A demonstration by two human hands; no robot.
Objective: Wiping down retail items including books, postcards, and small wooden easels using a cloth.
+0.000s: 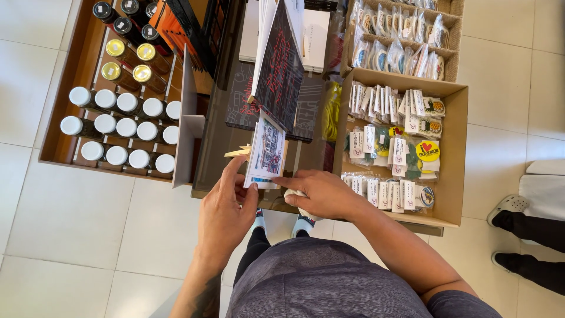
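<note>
A small picture card (267, 149) with a drawing of buildings stands on a little wooden easel (238, 152) at the near edge of a dark glass shelf (215, 141). My left hand (225, 207) grips the card's lower left corner between thumb and fingers. My right hand (321, 193) rests at the lower right corner, fingertips touching the card's bottom edge. Behind the card a dark red-lettered book (281, 70) stands upright.
A wooden tray (62, 126) of white-lidded and gold-lidded jars sits to the left. A cardboard box (453, 153) of packaged badges and stickers is to the right, with a wicker basket (452, 41) behind it. Another person's legs and shoes (511, 206) stand at the far right on the tiled floor.
</note>
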